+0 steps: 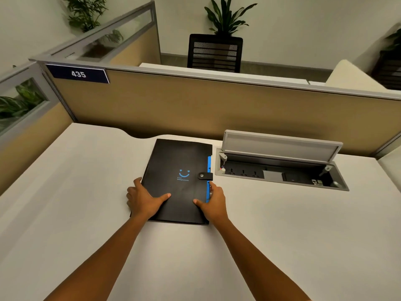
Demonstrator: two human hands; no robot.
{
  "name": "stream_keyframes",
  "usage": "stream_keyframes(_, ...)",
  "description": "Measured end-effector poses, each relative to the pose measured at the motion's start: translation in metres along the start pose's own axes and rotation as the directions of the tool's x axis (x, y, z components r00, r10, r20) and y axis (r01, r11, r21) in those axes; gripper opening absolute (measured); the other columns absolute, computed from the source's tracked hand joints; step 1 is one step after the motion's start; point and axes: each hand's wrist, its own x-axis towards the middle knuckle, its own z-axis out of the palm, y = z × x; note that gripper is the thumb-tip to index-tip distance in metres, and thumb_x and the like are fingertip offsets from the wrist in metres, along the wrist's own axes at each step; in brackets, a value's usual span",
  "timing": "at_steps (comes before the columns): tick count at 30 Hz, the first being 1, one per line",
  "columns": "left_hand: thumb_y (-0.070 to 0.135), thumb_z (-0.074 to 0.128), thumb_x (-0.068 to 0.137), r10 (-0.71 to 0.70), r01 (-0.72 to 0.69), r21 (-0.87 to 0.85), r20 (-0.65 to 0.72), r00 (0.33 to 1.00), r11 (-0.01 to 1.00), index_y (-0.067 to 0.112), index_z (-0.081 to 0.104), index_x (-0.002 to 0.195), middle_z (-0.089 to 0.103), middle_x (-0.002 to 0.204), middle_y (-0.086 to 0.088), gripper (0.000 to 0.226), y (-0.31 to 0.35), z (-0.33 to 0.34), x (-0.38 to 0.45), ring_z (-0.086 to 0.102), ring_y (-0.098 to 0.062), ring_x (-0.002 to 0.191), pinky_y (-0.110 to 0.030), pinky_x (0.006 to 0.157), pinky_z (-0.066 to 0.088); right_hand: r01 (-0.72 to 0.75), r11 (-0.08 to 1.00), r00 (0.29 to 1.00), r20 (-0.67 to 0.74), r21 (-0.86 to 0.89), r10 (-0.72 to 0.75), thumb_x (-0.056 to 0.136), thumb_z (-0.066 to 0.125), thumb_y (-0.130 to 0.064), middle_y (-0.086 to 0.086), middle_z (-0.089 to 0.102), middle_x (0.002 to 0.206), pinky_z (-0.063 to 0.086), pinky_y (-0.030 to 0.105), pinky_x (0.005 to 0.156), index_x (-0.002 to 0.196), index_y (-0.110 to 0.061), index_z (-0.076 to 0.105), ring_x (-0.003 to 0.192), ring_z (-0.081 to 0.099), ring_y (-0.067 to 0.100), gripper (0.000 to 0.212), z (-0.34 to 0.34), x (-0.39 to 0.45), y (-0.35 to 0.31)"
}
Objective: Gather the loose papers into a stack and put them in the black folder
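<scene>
2 hands (144,199) grip folder (180,161) (clasped).

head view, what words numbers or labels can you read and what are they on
"435": white digits on the dark blue sign on the partition.
Small blue text under the smile logo on the black folder: too small to read.
Socket box: no readable marking.

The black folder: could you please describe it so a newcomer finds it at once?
On the desk, below the tan partition and left of the socket box, lies the folder. The left hand and right hand hold its near corners. Only it bears a blue smiley and snap strap.
</scene>
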Motion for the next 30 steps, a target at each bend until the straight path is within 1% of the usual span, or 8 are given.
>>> stream_keyframes(8,0.049,0.087,0.064,0.179,-0.180,0.027,0.053,0.982,0.983,0.014,0.039,0.140,0.042,0.141,-0.016,0.097,-0.002,0.006,0.016,0.041,-0.036,0.129,-0.050,0.105,0.038,0.049,0.993,0.993,-0.101,-0.103,-0.060,0.078,0.077,-0.045,0.007,0.041,0.140,0.042,0.033,0.109,0.146,-0.012,0.040,0.129,0.044,0.022,0.084,0.007,0.009,0.007)
stream_keyframes(10,0.056,0.077,0.072,0.234,-0.240,0.110,0.061,0.970,0.965,0.013,0.038,0.145,0.035,0.151,-0.015,0.093,-0.010,0.012,0.006,0.034,-0.035,0.138,-0.051,0.112,0.030,0.065,0.990,0.992,-0.101,-0.122,-0.078,0.081,0.074,-0.045,0.008,0.042,0.139,0.042,0.032,0.108,0.146,-0.012,0.041,0.128,0.045,0.022,0.080,0.008,0.008,0.008)
stream_keyframes(12,0.064,0.062,0.082,0.281,-0.288,0.232,0.065,0.958,0.929,0.015,0.029,0.151,0.022,0.160,-0.014,0.091,-0.016,0.021,-0.006,0.017,-0.032,0.148,-0.051,0.117,0.018,0.092,0.986,0.989,-0.105,-0.136,-0.106,0.085,0.071,-0.042,0.008,0.043,0.140,0.041,0.031,0.108,0.146,-0.013,0.040,0.129,0.044,0.022,0.074,0.010,0.005,0.007)
stream_keyframes(15,0.070,0.041,0.088,0.313,-0.321,0.353,0.082,0.946,0.879,0.018,0.018,0.156,0.010,0.165,-0.010,0.089,-0.020,0.029,-0.019,0.004,-0.029,0.151,-0.052,0.119,0.005,0.153,0.973,0.979,-0.110,-0.174,-0.173,0.091,0.064,-0.041,0.006,0.035,0.153,0.034,0.034,0.114,0.151,-0.016,0.031,0.141,0.035,0.023,0.073,0.015,-0.003,0.009)
stream_keyframes(20,0.079,0.018,0.083,0.359,-0.369,0.431,0.106,0.927,0.823,0.015,0.012,0.157,0.008,0.164,-0.012,0.098,-0.023,0.029,-0.024,0.003,-0.031,0.151,-0.052,0.119,0.000,0.329,0.861,0.938,0.032,-0.389,-0.345,0.092,0.039,-0.067,-0.004,0.008,0.166,0.012,0.034,0.122,0.156,-0.025,0.014,0.153,0.008,0.018,0.081,0.018,-0.021,0.030)
stream_keyframes(23,0.084,0.005,0.074,0.351,-0.375,0.435,0.139,0.926,0.818,0.015,0.010,0.157,0.006,0.165,-0.013,0.108,-0.022,0.026,-0.024,0.002,-0.031,0.151,-0.051,0.119,0.000,0.372,0.782,0.921,0.094,-0.500,-0.378,0.092,0.026,-0.071,-0.005,-0.001,0.166,-0.001,0.030,0.121,0.157,-0.025,0.005,0.153,-0.002,0.017,0.082,0.017,-0.021,0.038)
stream_keyframes(27,0.090,-0.015,0.064,0.347,-0.388,0.470,0.175,0.921,0.793,0.016,0.004,0.157,0.000,0.165,-0.012,0.120,-0.022,0.024,-0.024,-0.002,-0.030,0.151,-0.049,0.119,-0.003,0.360,0.756,0.929,0.136,-0.547,-0.345,0.093,0.025,-0.068,-0.003,-0.005,0.166,-0.004,0.031,0.120,0.157,-0.024,0.002,0.153,-0.006,0.019,0.081,0.015,-0.020,0.038)
stream_keyframes(30,0.090,-0.018,0.061,0.334,-0.398,0.456,0.216,0.917,0.796,0.015,0.003,0.157,0.000,0.165,-0.011,0.123,-0.018,0.018,-0.027,-0.003,-0.030,0.151,-0.048,0.120,-0.002,0.355,0.744,0.934,0.179,-0.566,-0.310,0.094,0.027,-0.067,0.000,-0.007,0.166,-0.005,0.033,0.121,0.157,-0.022,0.001,0.153,-0.007,0.022,0.082,0.010,-0.023,0.029)
